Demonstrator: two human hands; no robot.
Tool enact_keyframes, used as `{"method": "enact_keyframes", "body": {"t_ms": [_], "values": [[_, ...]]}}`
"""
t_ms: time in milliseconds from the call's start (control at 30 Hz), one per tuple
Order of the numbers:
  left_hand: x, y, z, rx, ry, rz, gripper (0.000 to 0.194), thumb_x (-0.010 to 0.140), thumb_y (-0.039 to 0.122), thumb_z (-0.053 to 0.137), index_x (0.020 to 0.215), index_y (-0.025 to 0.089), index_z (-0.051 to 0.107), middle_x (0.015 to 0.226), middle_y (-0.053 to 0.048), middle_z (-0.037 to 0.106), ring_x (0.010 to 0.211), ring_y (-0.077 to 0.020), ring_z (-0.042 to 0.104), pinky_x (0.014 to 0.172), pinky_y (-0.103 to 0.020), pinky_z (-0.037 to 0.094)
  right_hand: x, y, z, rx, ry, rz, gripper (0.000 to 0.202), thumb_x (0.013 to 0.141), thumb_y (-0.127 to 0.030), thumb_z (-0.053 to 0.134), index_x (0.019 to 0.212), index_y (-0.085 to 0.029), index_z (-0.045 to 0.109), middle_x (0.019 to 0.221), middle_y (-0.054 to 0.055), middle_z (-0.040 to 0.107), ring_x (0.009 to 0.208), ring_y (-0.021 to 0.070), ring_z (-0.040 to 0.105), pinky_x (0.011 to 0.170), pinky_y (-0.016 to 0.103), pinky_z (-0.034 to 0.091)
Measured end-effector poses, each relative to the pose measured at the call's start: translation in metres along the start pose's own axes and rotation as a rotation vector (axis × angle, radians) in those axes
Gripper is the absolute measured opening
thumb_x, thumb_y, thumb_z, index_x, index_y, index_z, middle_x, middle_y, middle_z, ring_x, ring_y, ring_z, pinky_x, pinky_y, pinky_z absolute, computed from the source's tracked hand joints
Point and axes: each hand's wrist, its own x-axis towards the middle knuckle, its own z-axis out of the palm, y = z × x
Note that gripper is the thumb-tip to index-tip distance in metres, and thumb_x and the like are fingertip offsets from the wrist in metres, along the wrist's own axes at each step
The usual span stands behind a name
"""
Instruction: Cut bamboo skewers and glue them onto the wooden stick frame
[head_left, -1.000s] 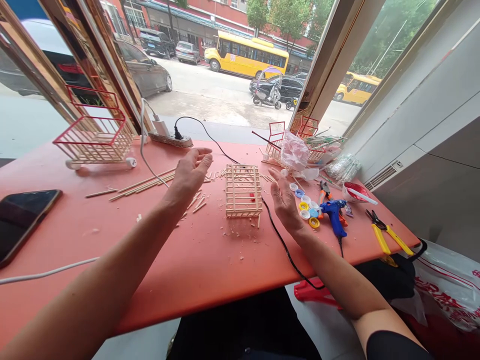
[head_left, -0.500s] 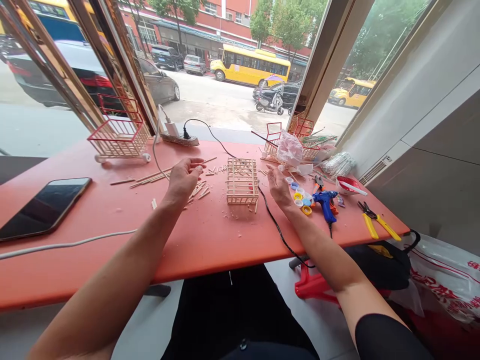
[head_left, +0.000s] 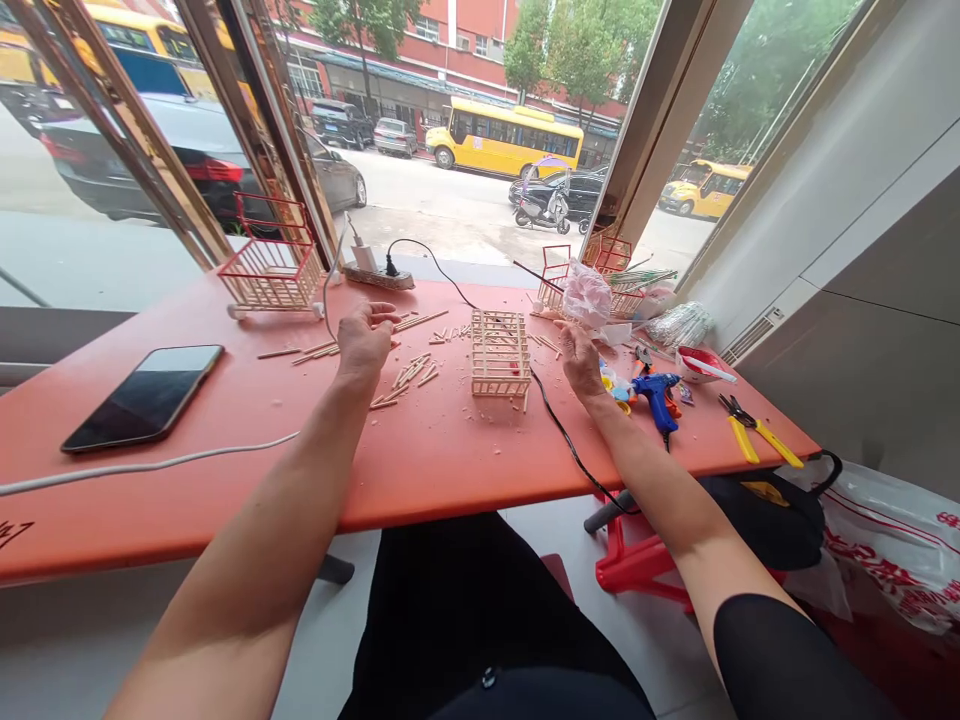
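Left hand (head_left: 364, 341) and right hand (head_left: 582, 362) moved farther from stick frame (head_left: 500, 378), fingers loosely parted.

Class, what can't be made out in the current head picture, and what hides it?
Head view:
1. Bottle caps: the right hand partly covers them, so no sure count.
2. Red-rimmed carts at back right: partly behind the pink plastic bag.
3. Black writing on the tabletop: cut off by the left edge.
4. Small packet beside the blue glue gun: too small to read.

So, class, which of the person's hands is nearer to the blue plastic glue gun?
Right. The right hand is just left of the blue plastic glue gun, apart from it; the left hand is farther left, past the pale wooden stick frame.
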Motion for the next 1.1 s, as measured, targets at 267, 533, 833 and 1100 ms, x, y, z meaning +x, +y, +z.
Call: {"method": "enact_keyframes", "body": {"t_ms": [267,533,833,1100], "values": [[0.003,-0.003,-0.009,0.157,-0.125,0.068,0.033,0.075,0.018,0.055,0.105,0.014,0.07,0.101,-0.012,0.075,0.089,-0.0224,0.069,0.07,-0.032,0.056,-0.003,-0.011,-0.002,0.012,-0.01,-0.044,0.065,0.104,-0.067,0.031,0.117,-0.018,0.071,0.123,0.015,0.073,0.119,0.0272,0.066,0.109,0.047,0.047],[0.003,0.013,-0.011,0.501,-0.413,0.221,0.011,0.067,0.026,0.066,0.075,0.026,0.073,0.078,-0.006,0.073,0.082,-0.0289,0.068,0.082,-0.041,0.053,-0.011,-0.036,-0.006,0.08,-0.072,-0.053,0.051,0.108,-0.055,0.035,0.125,-0.021,0.069,0.129,0.012,0.072,0.122,0.0252,0.065,0.111,0.046,0.048],[-0.036,0.005,-0.006,0.897,-0.517,0.335,0.009,0.07,0.019,0.062,0.065,0.025,0.059,0.081,-0.008,0.07,0.086,-0.0328,0.066,0.072,-0.038,0.046,-0.019,-0.06,-0.009,0.108,-0.167,-0.092,0.05,0.109,-0.051,0.035,0.13,-0.02,0.068,0.131,0.013,0.07,0.127,0.0274,0.062,0.113,0.048,0.046],[-0.05,0.003,-0.002,1.082,-0.538,0.391,0.016,0.084,0.018,0.053,0.069,0.024,0.055,0.089,-0.015,0.07,0.098,-0.0372,0.065,0.072,-0.04,0.046,-0.024,-0.07,-0.007,0.116,-0.204,-0.113,0.05,0.108,-0.054,0.035,0.13,-0.022,0.068,0.13,0.011,0.07,0.125,0.0255,0.063,0.113,0.046,0.047]]}}
